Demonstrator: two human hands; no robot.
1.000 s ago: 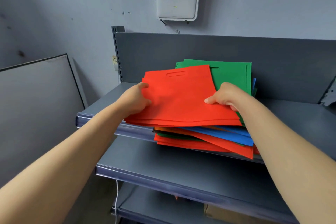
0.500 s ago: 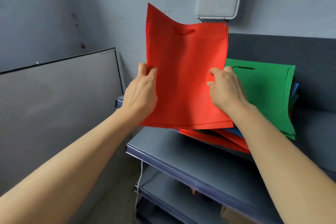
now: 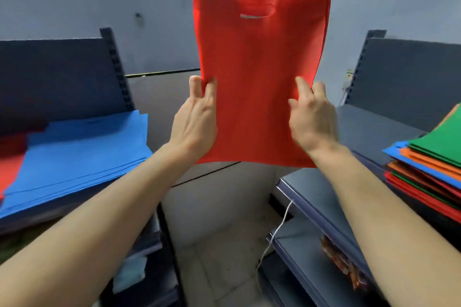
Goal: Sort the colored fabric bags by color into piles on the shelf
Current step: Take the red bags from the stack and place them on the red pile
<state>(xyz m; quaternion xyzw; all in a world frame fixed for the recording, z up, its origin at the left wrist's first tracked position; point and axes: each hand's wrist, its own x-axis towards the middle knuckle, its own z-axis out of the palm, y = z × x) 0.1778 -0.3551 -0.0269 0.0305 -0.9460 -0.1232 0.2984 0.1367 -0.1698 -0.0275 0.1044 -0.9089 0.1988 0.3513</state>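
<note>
Red bag [image 3: 259, 77] held upright in the air between two shelves, clear of both; flat, bright red cloth, slot handle cut near the top edge, top left corner peaked, layered edges showing at top right; left hand [image 3: 194, 122] pinches its left edge low down; right hand [image 3: 311, 117] grips the right edge, fingers curled on the cloth; blue pile [image 3: 74, 147] on left shelf [image 3: 62, 75], red pile [image 3: 10, 164] just beside it at frame edge; mixed stack [image 3: 429, 164], green on top, on right shelf [image 3: 369, 132]

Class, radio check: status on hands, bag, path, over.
Status: left hand, right hand grip red bag, upright. On left, blue pile; on right, mixed stack. Nothing blocking.
</note>
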